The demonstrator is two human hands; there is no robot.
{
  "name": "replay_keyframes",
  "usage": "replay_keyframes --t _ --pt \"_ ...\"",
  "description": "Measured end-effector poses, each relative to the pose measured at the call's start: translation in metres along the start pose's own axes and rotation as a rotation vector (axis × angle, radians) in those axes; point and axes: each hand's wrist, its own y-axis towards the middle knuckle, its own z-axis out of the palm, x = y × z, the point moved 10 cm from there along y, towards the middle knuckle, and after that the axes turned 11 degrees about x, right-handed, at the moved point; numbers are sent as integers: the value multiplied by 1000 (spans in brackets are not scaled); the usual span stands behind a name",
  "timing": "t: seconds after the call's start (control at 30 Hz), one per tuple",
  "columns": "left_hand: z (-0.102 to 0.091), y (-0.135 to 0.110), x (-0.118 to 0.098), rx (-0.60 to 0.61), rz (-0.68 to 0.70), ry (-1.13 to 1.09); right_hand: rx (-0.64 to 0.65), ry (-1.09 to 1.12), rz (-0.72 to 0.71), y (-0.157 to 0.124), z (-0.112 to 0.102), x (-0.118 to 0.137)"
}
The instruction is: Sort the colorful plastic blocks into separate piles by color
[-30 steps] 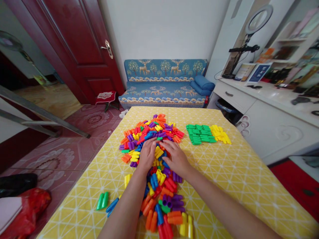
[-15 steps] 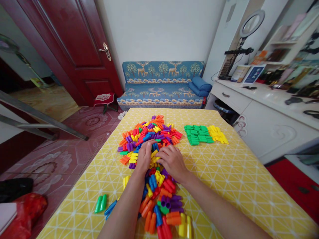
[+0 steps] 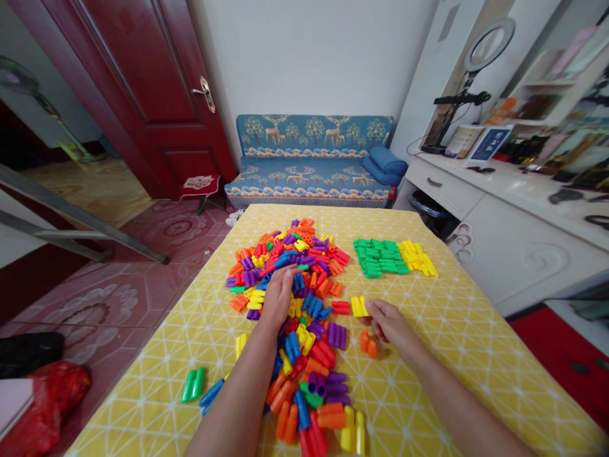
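A long heap of bullet-shaped plastic toy pieces point(image 3: 314, 346) in red, orange, yellow, green, blue and purple runs down the table. My left hand point(image 3: 278, 293) rests on the heap's left side, fingers stretched out, thumb side up. To the right of the heap, my right hand point(image 3: 386, 320) pinches a yellow plastic piece point(image 3: 358, 306) low over the cloth. A red piece point(image 3: 340, 308) lies just left of it, and an orange piece point(image 3: 368, 343) sits below my right fingers. Farther back, green pieces point(image 3: 380, 258) and yellow pieces point(image 3: 417, 259) lie grouped side by side.
A yellow patterned cloth point(image 3: 457, 374) covers the table. At the near left lie a green piece point(image 3: 193, 384) and a blue piece point(image 3: 211, 395). Beyond the table stands a blue sofa point(image 3: 311, 171); a white dresser point(image 3: 518, 241) is on the right.
My right hand has moved right, out of the heap, with a yellow piece in its fingers. Red, orange and purple pieces now show at the heap's right edge. My left hand stays nearly still.
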Motion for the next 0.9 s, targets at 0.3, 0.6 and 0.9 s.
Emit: replay_keyframes --t 0.3,0.6,0.9 --pt "1 1 0 -2 -7 14 -202 -797 9 -4 -73 12" --pt "0 1 -1 -7 6 15 -51 -975 -147 -19 -21 26" --pt "0 1 0 6 3 32 4 -1068 -76 20 -92 24"
